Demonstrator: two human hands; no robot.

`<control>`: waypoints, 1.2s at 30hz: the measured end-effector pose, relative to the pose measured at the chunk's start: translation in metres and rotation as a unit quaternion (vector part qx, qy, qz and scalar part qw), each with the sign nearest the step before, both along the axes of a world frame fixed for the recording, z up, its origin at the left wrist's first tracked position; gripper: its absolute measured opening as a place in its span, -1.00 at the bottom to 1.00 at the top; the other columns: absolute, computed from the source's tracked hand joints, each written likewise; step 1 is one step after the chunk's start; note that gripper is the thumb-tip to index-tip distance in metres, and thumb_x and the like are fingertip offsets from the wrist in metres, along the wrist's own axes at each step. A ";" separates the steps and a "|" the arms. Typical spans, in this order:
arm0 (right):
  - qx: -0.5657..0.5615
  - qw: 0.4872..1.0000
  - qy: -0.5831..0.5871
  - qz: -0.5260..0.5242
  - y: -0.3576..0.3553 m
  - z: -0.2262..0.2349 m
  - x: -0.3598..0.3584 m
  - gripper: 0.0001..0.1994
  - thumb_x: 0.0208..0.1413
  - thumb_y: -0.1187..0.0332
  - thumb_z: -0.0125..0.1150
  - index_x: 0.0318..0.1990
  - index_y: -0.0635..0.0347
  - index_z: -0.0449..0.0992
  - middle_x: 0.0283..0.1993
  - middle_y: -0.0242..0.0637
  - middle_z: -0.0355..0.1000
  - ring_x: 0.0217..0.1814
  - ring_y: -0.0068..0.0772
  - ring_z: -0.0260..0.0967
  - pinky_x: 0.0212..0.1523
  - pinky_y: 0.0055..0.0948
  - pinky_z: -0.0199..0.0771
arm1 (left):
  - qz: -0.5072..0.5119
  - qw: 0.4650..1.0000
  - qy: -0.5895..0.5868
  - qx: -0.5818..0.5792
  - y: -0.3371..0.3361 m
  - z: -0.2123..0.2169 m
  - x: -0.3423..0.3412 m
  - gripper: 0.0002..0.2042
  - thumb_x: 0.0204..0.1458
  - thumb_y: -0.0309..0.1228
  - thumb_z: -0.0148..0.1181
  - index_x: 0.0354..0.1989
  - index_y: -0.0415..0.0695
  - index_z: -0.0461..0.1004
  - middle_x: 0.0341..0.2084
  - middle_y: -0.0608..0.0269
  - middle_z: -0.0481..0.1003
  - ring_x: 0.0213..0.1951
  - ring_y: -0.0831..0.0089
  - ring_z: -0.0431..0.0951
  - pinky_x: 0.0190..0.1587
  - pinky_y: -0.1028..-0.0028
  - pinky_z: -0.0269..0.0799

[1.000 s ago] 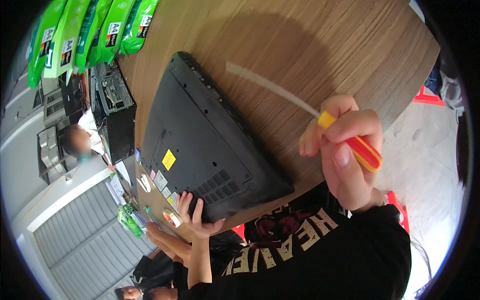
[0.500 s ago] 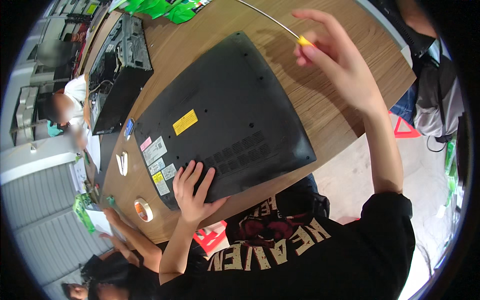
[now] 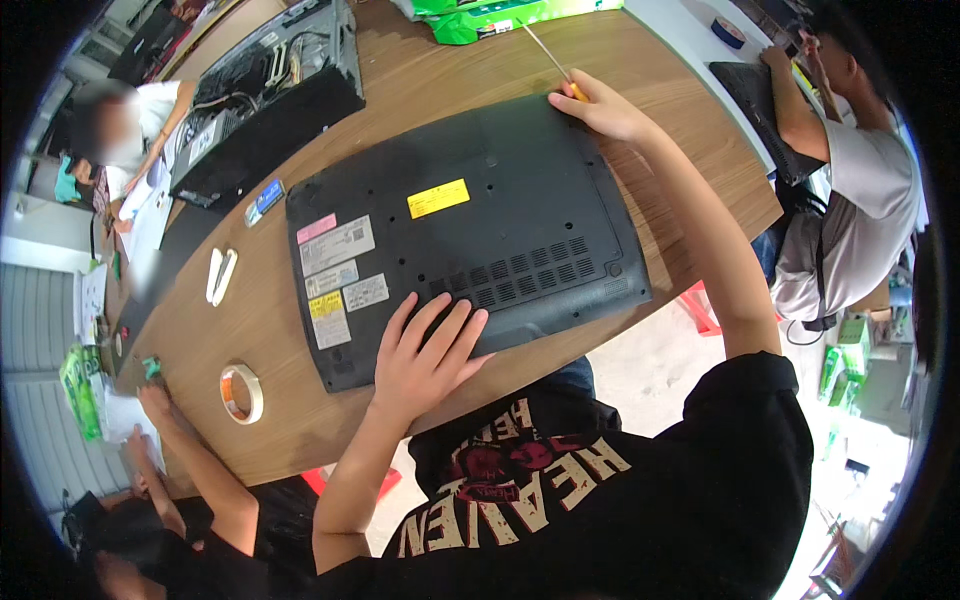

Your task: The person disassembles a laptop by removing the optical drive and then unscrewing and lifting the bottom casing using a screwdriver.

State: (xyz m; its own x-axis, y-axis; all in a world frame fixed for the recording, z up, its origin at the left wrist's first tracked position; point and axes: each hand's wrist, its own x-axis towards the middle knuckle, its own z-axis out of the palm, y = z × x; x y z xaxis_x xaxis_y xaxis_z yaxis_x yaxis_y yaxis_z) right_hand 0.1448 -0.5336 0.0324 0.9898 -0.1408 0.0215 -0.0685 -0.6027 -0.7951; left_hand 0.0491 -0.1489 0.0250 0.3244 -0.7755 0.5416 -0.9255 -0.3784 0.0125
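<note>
A black laptop [image 3: 520,200] lies upside down on the wooden table, its underside with vents, screw holes and several stickers facing up. My left hand [image 3: 428,350] rests flat on its near edge, fingers spread beside the vent slots. At the laptop's far right corner, my right hand [image 3: 605,108] is closed round the yellow handle of a screwdriver [image 3: 547,50]. The long thin shaft points up and away to the left, off the laptop. Part of the handle is hidden by my fingers.
An opened black computer case [image 3: 270,120] stands at the far left. Left of the laptop are a blue box [image 3: 264,203], a white slim object [image 3: 221,276] and a tape roll [image 3: 241,393]. Green packages [image 3: 500,18] lie at the back. Other people sit around the table.
My right hand has come down with the screwdriver to the laptop's far right corner. The view has turned, and the laptop sits straighter in it. My left hand remains on the laptop.
</note>
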 end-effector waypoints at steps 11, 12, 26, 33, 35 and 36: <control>0.089 0.990 0.021 -0.105 0.051 0.036 -0.172 -0.73 0.25 0.17 0.13 -0.30 0.16 0.28 -0.29 -0.40 0.39 -0.28 -0.67 0.29 -0.28 -0.64 0.35 | 0.072 0.968 0.218 -0.098 0.071 0.012 -0.028 -0.70 -0.06 -0.35 0.29 -0.11 -0.11 0.56 -0.07 0.19 0.49 -0.05 0.27 0.49 0.04 0.24 0.36; 0.181 0.972 0.054 -0.136 0.059 0.031 -0.196 -0.75 0.24 0.23 0.15 -0.30 0.12 0.23 -0.30 -0.45 0.36 -0.29 -0.73 0.24 -0.32 -0.66 0.30 | 0.026 0.911 0.389 -0.133 0.078 0.013 -0.039 -0.70 0.01 -0.40 0.24 -0.06 -0.17 0.52 -0.06 0.11 0.48 -0.03 0.27 0.50 0.02 0.28 0.39; 0.422 0.890 -0.062 -0.163 0.115 0.019 -0.262 -0.88 0.26 0.46 0.00 -0.21 0.12 0.17 0.29 0.16 0.18 0.33 -0.18 0.19 0.28 -0.11 0.21 | -0.029 0.189 0.925 -0.329 0.025 0.000 -0.053 -0.50 0.25 -0.32 -0.12 0.28 -0.37 0.05 0.21 -0.03 0.25 0.25 0.25 0.25 0.31 0.32 0.13; 0.342 0.919 -0.041 -0.192 0.104 0.003 -0.258 -0.85 0.23 0.48 0.06 -0.25 0.12 0.17 0.20 0.08 0.29 0.21 -0.28 0.31 0.17 -0.27 0.37 | 0.034 0.243 0.913 -0.326 0.015 -0.002 -0.058 -0.58 0.32 -0.20 -0.21 0.16 -0.29 0.20 0.13 -0.03 0.32 0.14 0.22 0.38 0.20 0.27 0.30; 0.352 0.912 -0.083 -0.192 0.109 -0.001 -0.253 -0.74 0.12 0.58 0.18 -0.28 0.13 0.16 0.17 0.05 0.31 0.16 -0.33 0.33 0.07 -0.36 0.44 | 0.035 0.261 0.907 -0.328 0.013 -0.005 -0.060 -0.60 0.32 -0.19 -0.22 0.14 -0.27 0.21 0.12 -0.04 0.33 0.11 0.21 0.41 0.18 0.25 0.33; 0.353 0.912 -0.082 -0.192 0.110 -0.003 -0.252 -0.74 0.12 0.58 0.18 -0.28 0.13 0.16 0.17 0.05 0.31 0.16 -0.33 0.33 0.07 -0.36 0.44 | 0.024 0.268 0.903 -0.335 0.012 -0.005 -0.061 -0.62 0.32 -0.21 -0.22 0.13 -0.25 0.22 0.13 -0.04 0.32 0.11 0.18 0.40 0.18 0.22 0.33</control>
